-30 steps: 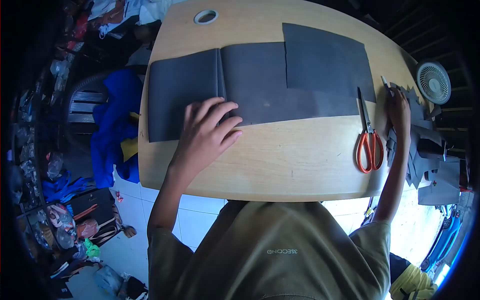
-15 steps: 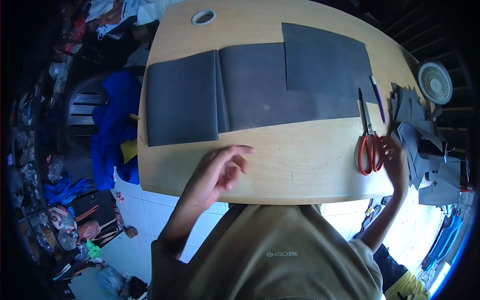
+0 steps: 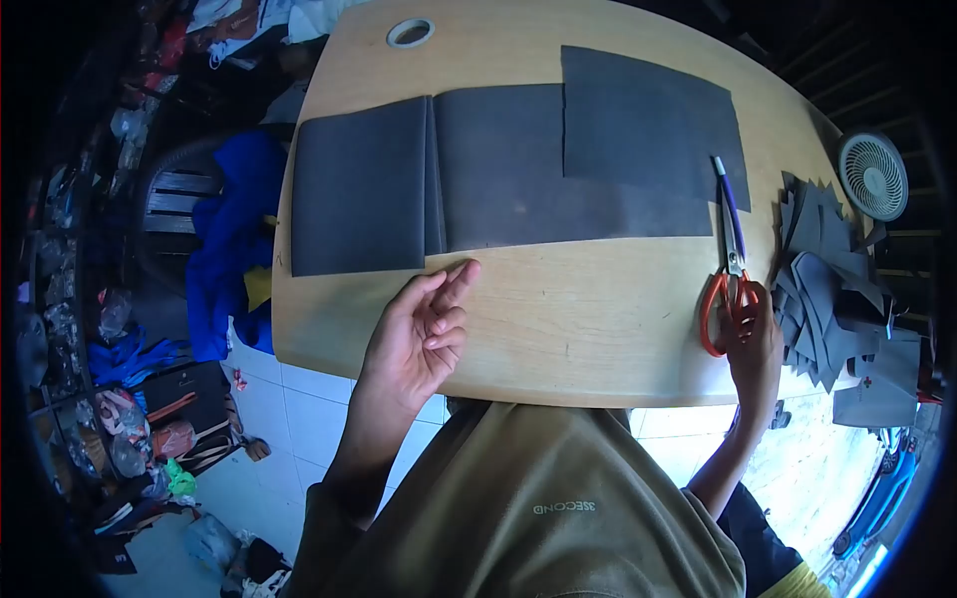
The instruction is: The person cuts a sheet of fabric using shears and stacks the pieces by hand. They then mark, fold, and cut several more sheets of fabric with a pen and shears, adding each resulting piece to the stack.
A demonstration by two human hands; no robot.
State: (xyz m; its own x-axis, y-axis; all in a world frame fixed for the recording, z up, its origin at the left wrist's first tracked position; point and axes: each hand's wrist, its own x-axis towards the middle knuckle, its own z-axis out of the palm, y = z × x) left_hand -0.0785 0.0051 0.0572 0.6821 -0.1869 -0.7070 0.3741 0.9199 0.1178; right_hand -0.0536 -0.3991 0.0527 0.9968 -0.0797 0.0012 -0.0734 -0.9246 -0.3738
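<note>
My right hand (image 3: 755,339) has its fingers curled at the red-handled scissors (image 3: 735,267), which lie on the table with their blades pointing away from me. A purple pen (image 3: 731,194) with a pale end lies along the blades. Near the table's front edge, my left hand (image 3: 419,344) is raised palm up, fingers partly bent and apart, holding nothing. Just beyond it is a dark grey sheet (image 3: 359,189) folded over at its left side. Its long flat part (image 3: 498,169) runs right, partly beneath a separate dark sheet (image 3: 648,120).
A tape roll (image 3: 410,34) lies at the far left of the table (image 3: 538,329). Cut dark pieces (image 3: 822,269) are piled at the right edge, near a small white fan (image 3: 873,176). Blue cloth (image 3: 234,239) hangs over a chair at left.
My right hand has moved left onto the scissors' handles, and the scissors have turned slightly. The pen has shifted left onto the blades. My left hand has turned palm up.
</note>
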